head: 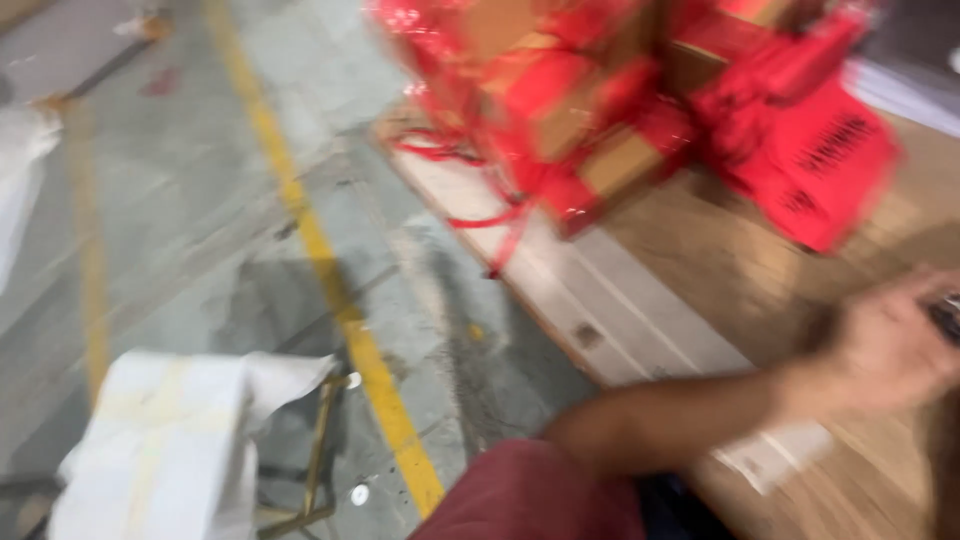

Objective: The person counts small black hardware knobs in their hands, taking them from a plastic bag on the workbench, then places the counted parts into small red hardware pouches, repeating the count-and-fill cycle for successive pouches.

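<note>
Head view, strongly motion-blurred. Concrete floor [180, 200] with a painted yellow line [330, 290] running from the top edge down to the lower middle. To the right of the line lies a flat wooden board [740, 290] with a pale strip along its near edge. On the far end of the board rests a stack of cardboard boxes [590, 110] wound in red plastic film, with loose red strips [500, 225] trailing over the board's edge; a red bag or sheet [820, 170] with dark print leans against the stack's right side. Lower left: a white wrapped bundle [170, 450] sits on a thin metal frame [318, 450].

One hand [890, 350], side not determinable, reaches across the board at the right edge, well apart from the boxes. Its grip appears closed on a small dark object [948, 318] cut off by the frame; what the object is cannot be told. The other hand is out of view.

Handling, as a judgement: the object looks small, rigid and light, manageable in one hand. The film-wrapped boxes would likely be slippery on the film and are better taken at a corner or underneath.
</note>
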